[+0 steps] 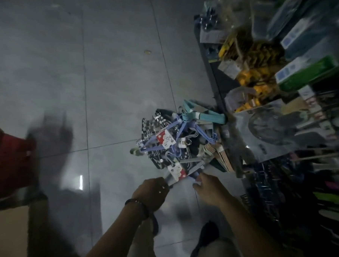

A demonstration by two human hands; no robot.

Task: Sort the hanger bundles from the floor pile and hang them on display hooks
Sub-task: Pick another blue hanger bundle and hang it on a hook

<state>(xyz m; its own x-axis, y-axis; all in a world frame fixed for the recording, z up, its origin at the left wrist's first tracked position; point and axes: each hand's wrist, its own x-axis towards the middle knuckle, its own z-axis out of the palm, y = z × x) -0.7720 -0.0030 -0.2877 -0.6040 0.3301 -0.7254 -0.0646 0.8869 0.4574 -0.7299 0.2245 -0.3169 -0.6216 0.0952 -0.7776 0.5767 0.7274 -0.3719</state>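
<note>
- Grey-blue plastic hangers banded with a red-and-white card make up the labelled bundle. It lies at the near edge of the pile on the floor, with its near end at my hands.
- My left hand is curled tight round a dark bar at that near end, knuckles up.
- My right hand meets the blue tip of the same bundle with its fingertips. Blur hides the contact, so I cannot tell whether they pinch it or only touch it.
- A black wristband circles my left wrist.
- In the pile just beyond, lavender hangers cross over dark patterned ones, and a second red-and-white card sits among them.
- A teal hanger bundle lies at the far side of the pile, against the foot of the shelving.
- Pale wooden hangers lie at the pile's right edge, beside the shelf base.
- The grey tiled floor carries all of this, and a small yellowish scrap lies far off on it.
- My dark shoe stands near the bottom edge.
- To my right, the shelving holds yellow packets and a green and white box.
- Far to my left, a red basket shows, blurred.
</note>
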